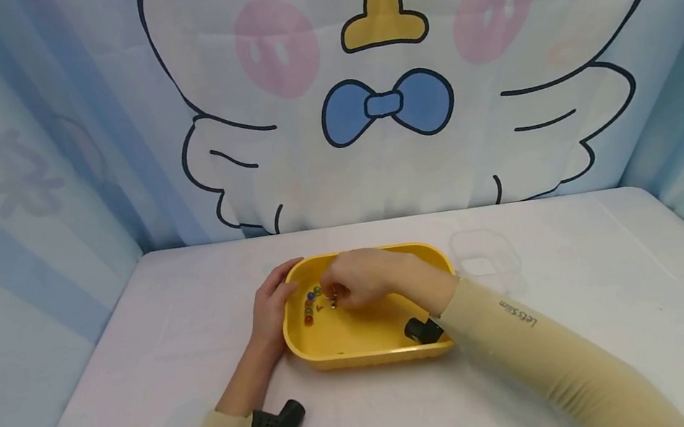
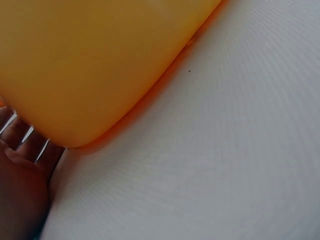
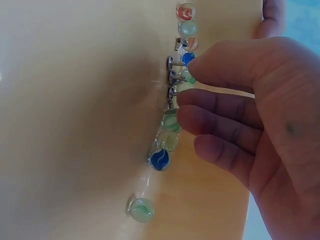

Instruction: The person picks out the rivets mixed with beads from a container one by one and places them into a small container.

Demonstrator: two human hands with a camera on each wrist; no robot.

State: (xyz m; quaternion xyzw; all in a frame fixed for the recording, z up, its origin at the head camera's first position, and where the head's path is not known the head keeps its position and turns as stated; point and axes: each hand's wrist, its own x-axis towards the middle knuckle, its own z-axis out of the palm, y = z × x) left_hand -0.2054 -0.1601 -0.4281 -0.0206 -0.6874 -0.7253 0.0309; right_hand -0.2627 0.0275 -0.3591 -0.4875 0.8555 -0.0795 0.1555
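Observation:
In the head view my left hand grips the left side of the yellow tray, thumb at the rim; the left wrist view shows its fingers against the tray's outer wall. My right hand reaches inside the tray, near its left end. Seen from the right wrist, that hand has bent, parted fingers beside a line of glass marbles and small metal pins. Nothing is clearly held between the fingertips. One green marble lies apart from the line.
A black wrist device is strapped at my left sleeve, and another shows over the tray's lower right. A faint clear outline lies on the white table right of the tray. A patterned curtain hangs behind.

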